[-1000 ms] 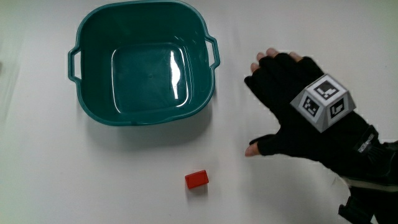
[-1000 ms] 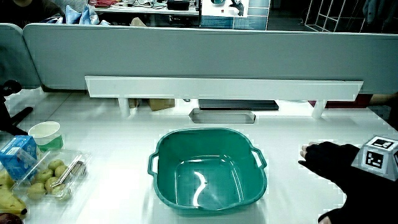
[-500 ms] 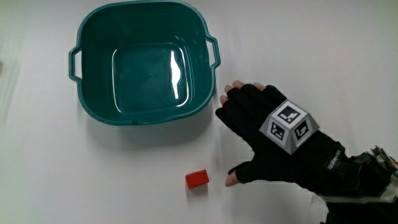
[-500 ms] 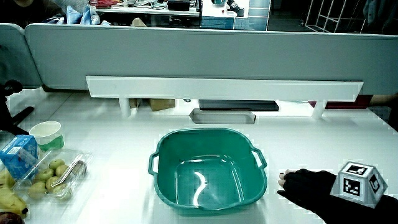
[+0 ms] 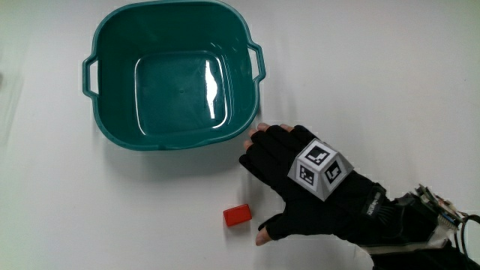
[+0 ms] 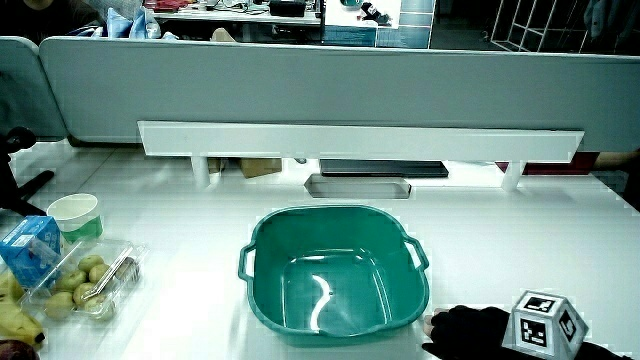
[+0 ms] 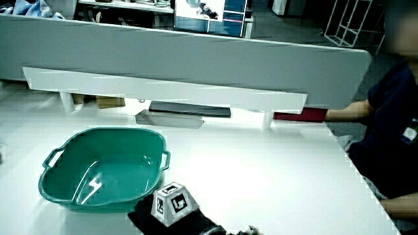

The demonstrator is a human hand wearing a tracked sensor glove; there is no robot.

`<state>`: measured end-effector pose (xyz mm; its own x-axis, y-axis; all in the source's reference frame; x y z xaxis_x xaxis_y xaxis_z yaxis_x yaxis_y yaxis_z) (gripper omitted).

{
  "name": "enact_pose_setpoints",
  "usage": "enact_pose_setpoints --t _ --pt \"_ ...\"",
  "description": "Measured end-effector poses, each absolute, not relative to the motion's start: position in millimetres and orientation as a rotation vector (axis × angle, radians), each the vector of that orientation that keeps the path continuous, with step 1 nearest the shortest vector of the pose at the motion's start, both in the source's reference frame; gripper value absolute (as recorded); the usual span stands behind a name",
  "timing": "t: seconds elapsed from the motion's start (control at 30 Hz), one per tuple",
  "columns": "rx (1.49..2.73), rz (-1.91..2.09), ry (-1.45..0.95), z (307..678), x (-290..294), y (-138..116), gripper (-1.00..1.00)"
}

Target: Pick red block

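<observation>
The red block [image 5: 237,216] lies on the white table [image 5: 390,82], nearest the person of all the things in the main view, and nothing touches it. The hand [image 5: 300,184] in its black glove is just beside the block, its thumb tip close to the block's side but apart from it. The fingers [image 5: 262,146] are spread and relaxed and hold nothing; their tips reach to just short of the rim of the teal basin [image 5: 112,131]. The patterned cube [image 5: 319,168] sits on the back of the hand, and the dark forearm [image 5: 405,225] runs from the wrist toward the table's edge near the person.

Farther from the person than the block and the hand stands the teal basin, upright, with a handle at each of two sides and a glossy inner floor that throws back a streak of light. It shows nothing inside it.

In both side views only the fingers' end of the hand [image 6: 465,328] [image 7: 147,212] and the cube [image 6: 540,322] [image 7: 173,202] show, at the basin's near corner [image 6: 335,275] [image 7: 98,170]; the block is not seen there.

In a side view, a clear box of small green fruit [image 6: 85,282], a blue carton [image 6: 28,250] and a paper cup [image 6: 75,215] stand beside the basin, well apart from it. Farthest from the person, a white shelf [image 6: 360,140] runs along the grey partition [image 6: 330,85], with a shallow grey tray [image 6: 357,186] on the table under it.
</observation>
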<state>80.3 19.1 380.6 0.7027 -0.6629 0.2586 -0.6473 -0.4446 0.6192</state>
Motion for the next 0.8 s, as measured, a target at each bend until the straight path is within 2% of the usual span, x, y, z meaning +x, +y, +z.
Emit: enact_pose_setpoints --t 0.4,0.8 --pt "2.106 -0.018 -1.040 399 57 31 0.00" --pt "2.087 -0.029 -1.062 409 45 36 0.00"
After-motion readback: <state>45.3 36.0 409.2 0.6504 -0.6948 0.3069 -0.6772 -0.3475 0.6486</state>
